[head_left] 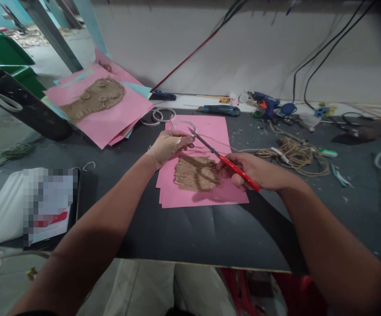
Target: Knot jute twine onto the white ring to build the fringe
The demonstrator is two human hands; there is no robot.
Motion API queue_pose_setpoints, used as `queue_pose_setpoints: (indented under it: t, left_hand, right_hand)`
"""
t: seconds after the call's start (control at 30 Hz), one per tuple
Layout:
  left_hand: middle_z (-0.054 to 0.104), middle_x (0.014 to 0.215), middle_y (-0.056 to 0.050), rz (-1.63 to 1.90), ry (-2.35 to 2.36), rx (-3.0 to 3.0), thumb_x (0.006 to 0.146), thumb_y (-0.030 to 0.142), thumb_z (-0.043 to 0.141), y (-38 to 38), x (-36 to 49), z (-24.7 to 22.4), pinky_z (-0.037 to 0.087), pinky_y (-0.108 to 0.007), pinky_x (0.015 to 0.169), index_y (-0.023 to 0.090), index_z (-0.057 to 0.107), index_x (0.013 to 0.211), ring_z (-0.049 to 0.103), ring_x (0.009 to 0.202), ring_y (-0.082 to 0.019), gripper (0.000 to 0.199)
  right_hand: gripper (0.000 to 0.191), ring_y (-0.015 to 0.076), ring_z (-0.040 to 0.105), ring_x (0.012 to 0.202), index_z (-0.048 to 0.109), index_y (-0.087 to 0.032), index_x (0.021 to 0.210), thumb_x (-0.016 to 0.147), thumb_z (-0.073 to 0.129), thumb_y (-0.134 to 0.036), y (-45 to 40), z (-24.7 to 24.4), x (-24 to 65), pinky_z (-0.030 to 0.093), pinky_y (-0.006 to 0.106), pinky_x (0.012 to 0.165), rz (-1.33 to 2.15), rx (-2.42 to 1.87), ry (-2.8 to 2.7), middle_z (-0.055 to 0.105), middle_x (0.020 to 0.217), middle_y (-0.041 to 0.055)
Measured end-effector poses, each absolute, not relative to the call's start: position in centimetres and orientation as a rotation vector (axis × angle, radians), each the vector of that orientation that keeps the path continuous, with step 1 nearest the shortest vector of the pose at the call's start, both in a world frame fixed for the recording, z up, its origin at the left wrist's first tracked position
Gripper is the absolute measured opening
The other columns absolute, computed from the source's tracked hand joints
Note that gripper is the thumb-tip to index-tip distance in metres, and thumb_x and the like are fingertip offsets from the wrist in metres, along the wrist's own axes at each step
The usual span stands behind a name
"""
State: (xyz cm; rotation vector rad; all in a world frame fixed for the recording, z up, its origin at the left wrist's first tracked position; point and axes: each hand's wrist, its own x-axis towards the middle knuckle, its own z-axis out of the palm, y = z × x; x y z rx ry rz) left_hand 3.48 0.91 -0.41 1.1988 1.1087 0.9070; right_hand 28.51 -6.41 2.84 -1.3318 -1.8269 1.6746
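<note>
My left hand point(170, 148) is pinched on the end of a thin cord above the top part of a pink sheet point(210, 199). My right hand point(249, 171) grips red-handled scissors point(231, 166), whose pointed blades reach up and left to just beside my left fingertips. Below the blades, a woven-looking patch of brown cord point(197, 173) lies on the pink sheet. From my left fingers the cord runs right to a loose coil of cord point(295, 156) on the dark table.
Pink sheets with a cord shape point(101, 98) lie at the back left. White rings point(164, 115), a cutter knife point(219, 109) and a blue glue gun point(267, 103) lie along the back. A dark tube point(22, 101) and a framed item point(54, 206) stand left.
</note>
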Motion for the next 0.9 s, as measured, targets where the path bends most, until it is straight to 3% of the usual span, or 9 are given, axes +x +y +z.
queue_pose_setpoints:
  t: [0.23, 0.43, 0.73, 0.9]
  left_hand:
    - [0.072, 0.078, -0.008, 0.900, 1.105, 1.197, 0.074, 0.029, 0.078, 0.99, 3.48, -0.57, 0.040, -0.018, 0.049, 0.012, 0.076, 0.081, 0.052, 0.057, -0.007, 0.018]
    - [0.072, 0.078, -0.010, 0.913, 1.087, 1.199, 0.074, 0.026, 0.076, 1.10, 3.41, -0.75, 0.036, -0.019, 0.047, 0.012, 0.076, 0.081, 0.052, 0.057, -0.007, 0.016]
    - [0.072, 0.079, -0.009, 0.899, 1.095, 1.208, 0.074, 0.030, 0.079, 1.07, 3.30, -0.67, 0.039, -0.019, 0.050, 0.012, 0.077, 0.082, 0.052, 0.057, -0.007, 0.020]
    - [0.071, 0.079, -0.009, 0.902, 1.094, 1.213, 0.075, 0.030, 0.077, 1.07, 3.25, -0.69, 0.041, -0.019, 0.052, 0.012, 0.076, 0.081, 0.054, 0.061, -0.008, 0.019]
  right_hand:
    - [0.048, 0.0101, 0.051, 0.056, 0.060, -0.017, 0.097, 0.068, 0.085, -0.045, -6.35, 2.64, 28.65, 0.041, 0.025, 0.046, 1.638, -1.329, -1.857, 0.061, 0.087, 0.0033]
    - [0.033, 0.0110, 0.052, 0.057, 0.063, -0.018, 0.097, 0.082, 0.075, -0.044, -6.12, 2.10, 28.71, 0.042, 0.025, 0.048, 1.546, -1.372, -1.925, 0.061, 0.078, 0.0010]
    - [0.036, 0.0108, 0.052, 0.050, 0.062, -0.018, 0.091, 0.087, 0.069, -0.053, -6.07, 2.12, 28.41, 0.040, 0.025, 0.044, 1.415, -1.470, -1.981, 0.060, 0.067, -0.0003]
    - [0.035, 0.0100, 0.053, 0.046, 0.058, -0.019, 0.086, 0.087, 0.070, -0.053, -6.03, 1.93, 28.43, 0.039, 0.022, 0.039, 1.533, -1.423, -1.918, 0.060, 0.064, -0.0011]
